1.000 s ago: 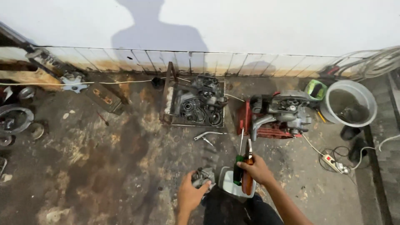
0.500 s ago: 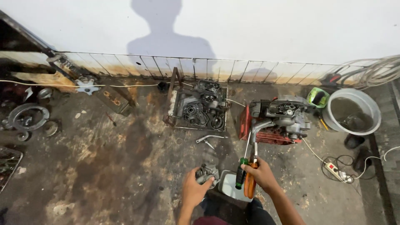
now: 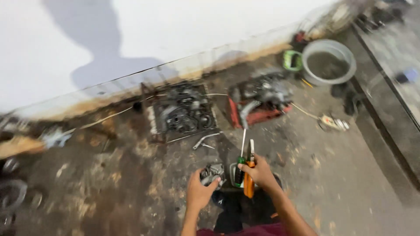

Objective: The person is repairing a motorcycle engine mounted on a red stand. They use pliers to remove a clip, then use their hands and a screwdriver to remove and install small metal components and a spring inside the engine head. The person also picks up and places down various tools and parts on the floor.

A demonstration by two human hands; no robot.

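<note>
Head view. Your left hand (image 3: 199, 192) grips a small grey metal part (image 3: 213, 172), a knobbly cast piece with dull, greasy faces; the fingers curl around its lower side and the thumb presses on top. The part sits low in the frame, just left of centre, above the stained concrete floor (image 3: 109, 188). Motion blur hides its finer shape, so you cannot tell what kind of engine part it is.

Your right hand (image 3: 261, 172) is closed around two tools at once: a screwdriver (image 3: 239, 168) with a dark green handle and a thin bright steel shaft pointing away from you, and a tool with an orange handle (image 3: 249, 183) lying just beside it. The fingers wrap both handles together. The orange-handled tool's working end is narrow and pale; its type is hard to make out. A pale container (image 3: 232, 171) shows between the hands, mostly covered by them.

Further out on the floor lie a bent steel wrench (image 3: 204, 140), a dark tray of black gears and engine parts (image 3: 181, 113), and an engine block (image 3: 264, 91) resting on a red stand. A round grey basin (image 3: 329, 61) stands near the white wall (image 3: 197, 30), with a green roll (image 3: 292, 60) beside it. A power strip (image 3: 334, 123) lies to the right. The left edge of the frame is blurred and its objects are cut off.
</note>
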